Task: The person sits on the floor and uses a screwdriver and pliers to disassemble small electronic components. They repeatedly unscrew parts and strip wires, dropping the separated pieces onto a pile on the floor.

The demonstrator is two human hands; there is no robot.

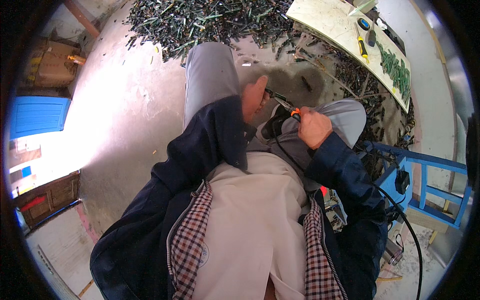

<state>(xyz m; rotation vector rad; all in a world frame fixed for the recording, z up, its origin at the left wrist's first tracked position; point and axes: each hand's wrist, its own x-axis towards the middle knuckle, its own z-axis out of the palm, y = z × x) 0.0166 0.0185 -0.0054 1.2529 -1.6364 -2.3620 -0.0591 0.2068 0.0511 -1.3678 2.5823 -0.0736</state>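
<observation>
Two hands meet over the lap here, person sitting with grey-trousered knees pointing up the frame. Right hand (pixel 314 127) is closed round the orange-and-black handle of a soldering iron (pixel 290 107), metal tip aimed up-left toward the other hand. Its black cord (pixel 400 215) runs down past the right side and off toward the lower edge. Left hand (pixel 254 97) is curled, fingers pinched on a small dark part (pixel 270 93) right at the iron's tip; too tiny to say what it is exactly. So both hands are busy, neither spread wide.

Floor's bare concrete with a big heap of dark green scrap pieces (pixel 200 20) along the top, spilling round to the right. A pale bench (pixel 330 27) sits upper right, well apart from the hands, carrying a yellow-handled screwdriver (pixel 362 47), a tape roll (pixel 364 23) and a strip of green bits (pixel 397 70). Blue wooden frame (pixel 425 185) stands just right of the knee, cardboard box (pixel 50 62) and a blue crate (pixel 37 116) far left.
</observation>
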